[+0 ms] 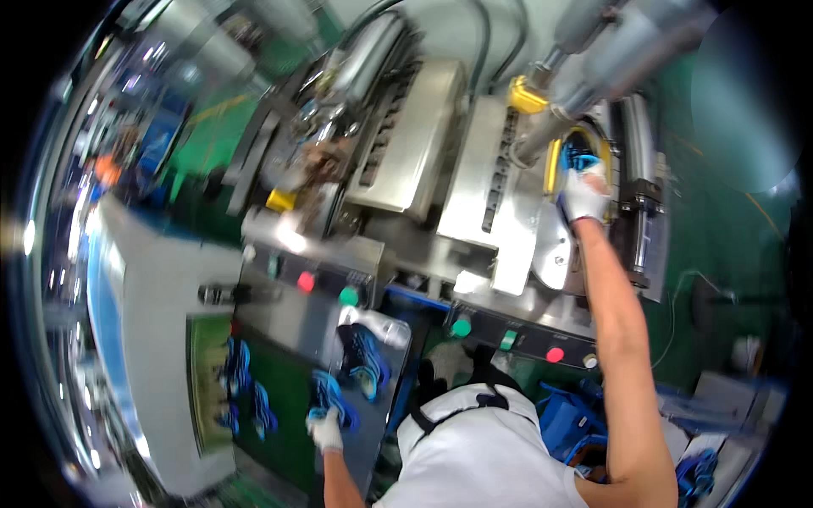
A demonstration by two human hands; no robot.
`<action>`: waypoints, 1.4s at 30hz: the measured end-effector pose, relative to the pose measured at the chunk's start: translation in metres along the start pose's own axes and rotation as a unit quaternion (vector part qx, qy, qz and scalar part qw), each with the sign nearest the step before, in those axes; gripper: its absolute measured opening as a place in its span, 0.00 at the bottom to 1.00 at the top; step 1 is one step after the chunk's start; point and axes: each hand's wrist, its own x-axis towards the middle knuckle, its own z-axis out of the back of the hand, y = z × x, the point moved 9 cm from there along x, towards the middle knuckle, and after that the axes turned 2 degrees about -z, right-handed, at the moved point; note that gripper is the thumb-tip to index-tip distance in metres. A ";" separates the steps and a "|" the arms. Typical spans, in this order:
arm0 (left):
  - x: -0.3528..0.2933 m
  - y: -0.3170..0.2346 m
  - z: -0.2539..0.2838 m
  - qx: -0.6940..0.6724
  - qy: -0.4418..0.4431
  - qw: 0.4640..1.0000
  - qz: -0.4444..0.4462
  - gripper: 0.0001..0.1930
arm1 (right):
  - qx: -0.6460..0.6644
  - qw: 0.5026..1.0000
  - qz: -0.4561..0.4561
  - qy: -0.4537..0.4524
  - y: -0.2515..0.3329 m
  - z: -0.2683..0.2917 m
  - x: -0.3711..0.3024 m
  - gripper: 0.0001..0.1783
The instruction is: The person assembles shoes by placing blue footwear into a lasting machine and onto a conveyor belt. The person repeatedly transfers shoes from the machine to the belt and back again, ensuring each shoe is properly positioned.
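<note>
My left hand (326, 430), in a white glove, is closed on the end of a blue and black sneaker (336, 398) over the grey tabletop. Just behind it lies a second blue sneaker (364, 360) with a dark collar. Stretched far forward, my right hand (586, 195), also gloved in white, grips another blue and black sneaker (579, 151). That sneaker sits in the right-hand station of a metal machine, between yellow-edged pads (552, 166). The glove hides its near end, and the picture is blurred by motion.
Buttons in red and green line the machine's front panel (525, 340). A large cylinder (627, 63) slants over the right station. Several sneakers (262, 408) lie on a green surface at the left. Blue crates (566, 419) stand at the lower right, and a pale curved table (157, 339) at far left.
</note>
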 end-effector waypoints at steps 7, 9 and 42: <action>0.019 -0.053 -0.082 -0.124 0.002 0.989 0.077 0.48 | -0.010 0.990 0.075 0.121 -0.011 -0.014 0.028 0.30; 0.030 -0.067 -0.091 -0.050 0.080 0.994 0.050 0.44 | 0.004 0.974 0.173 0.148 -0.039 -0.006 0.048 0.33; 0.300 0.154 0.090 0.249 0.110 0.938 -0.217 0.20 | 0.101 0.789 -0.111 0.595 0.061 0.031 -0.584 0.15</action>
